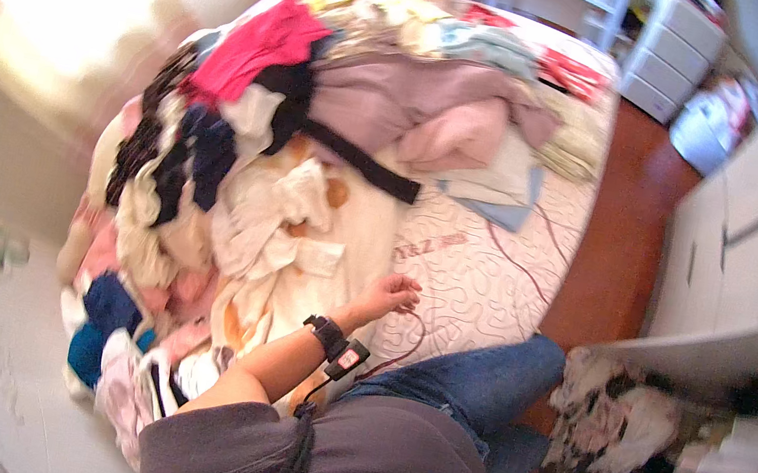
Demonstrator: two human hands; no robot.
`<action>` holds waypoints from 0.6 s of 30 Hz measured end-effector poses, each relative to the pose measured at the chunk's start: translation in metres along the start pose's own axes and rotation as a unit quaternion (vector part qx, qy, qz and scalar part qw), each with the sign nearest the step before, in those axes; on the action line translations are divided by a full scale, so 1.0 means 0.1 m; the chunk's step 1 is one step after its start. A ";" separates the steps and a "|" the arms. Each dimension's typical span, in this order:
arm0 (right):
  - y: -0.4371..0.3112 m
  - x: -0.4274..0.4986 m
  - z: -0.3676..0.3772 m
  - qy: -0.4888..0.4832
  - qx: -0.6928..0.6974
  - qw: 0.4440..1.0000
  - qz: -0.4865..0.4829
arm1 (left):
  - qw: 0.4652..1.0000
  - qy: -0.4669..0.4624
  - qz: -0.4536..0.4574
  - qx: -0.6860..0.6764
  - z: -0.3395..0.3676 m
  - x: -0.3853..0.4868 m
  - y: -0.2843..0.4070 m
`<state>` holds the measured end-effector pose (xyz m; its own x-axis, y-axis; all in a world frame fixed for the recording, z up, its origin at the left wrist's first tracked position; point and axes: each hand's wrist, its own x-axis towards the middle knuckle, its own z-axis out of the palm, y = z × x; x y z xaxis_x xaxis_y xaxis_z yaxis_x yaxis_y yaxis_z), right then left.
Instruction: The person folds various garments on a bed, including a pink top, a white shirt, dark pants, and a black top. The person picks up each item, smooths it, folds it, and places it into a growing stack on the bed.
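Observation:
My left hand (398,295) hovers over or rests on the edge of the quilted bed cover (469,282), fingers slightly curled, holding nothing that I can see; a thin cord runs beside it. My right hand is out of view. Left of my hand lies a cream blanket with orange patches (371,235), with a crumpled white garment (274,234) on it. Farther off are a mauve cloth (372,96), a pink cloth (460,133), a black strip of fabric (368,163) and a bright pink garment (259,51). A folded blue cloth (522,212) lies partly beneath a pale one.
Piled clothes cover the bed's left side. A white wardrobe (743,260) stands at the right beyond a strip of reddish floor (621,224). An open storage space with heaped clothes (610,425) is at the lower right. A white drawer unit (673,53) stands at the far right.

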<state>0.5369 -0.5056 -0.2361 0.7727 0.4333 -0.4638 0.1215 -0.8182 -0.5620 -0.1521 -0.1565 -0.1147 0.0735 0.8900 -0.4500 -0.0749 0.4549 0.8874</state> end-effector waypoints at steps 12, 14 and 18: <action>-3.41 -1.34 1.52 -0.269 -0.242 0.892 -0.272 | 0.690 0.498 -0.146 0.505 -2.11 -0.65 0.23; -3.59 -1.43 1.66 -0.298 -0.219 0.884 -0.286 | 0.750 0.451 -0.129 0.466 -2.08 -0.56 0.31; -3.83 -1.52 1.96 -0.395 -0.128 0.851 -0.320 | 0.847 0.353 0.092 0.386 -1.44 -0.28 0.31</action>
<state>0.2510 -0.1840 -0.0849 -0.1512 0.8574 -0.4919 0.5704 -0.3308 -0.7518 -0.2996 -0.1624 -0.0890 -0.5022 0.8648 -0.0034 0.6723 0.3929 0.6274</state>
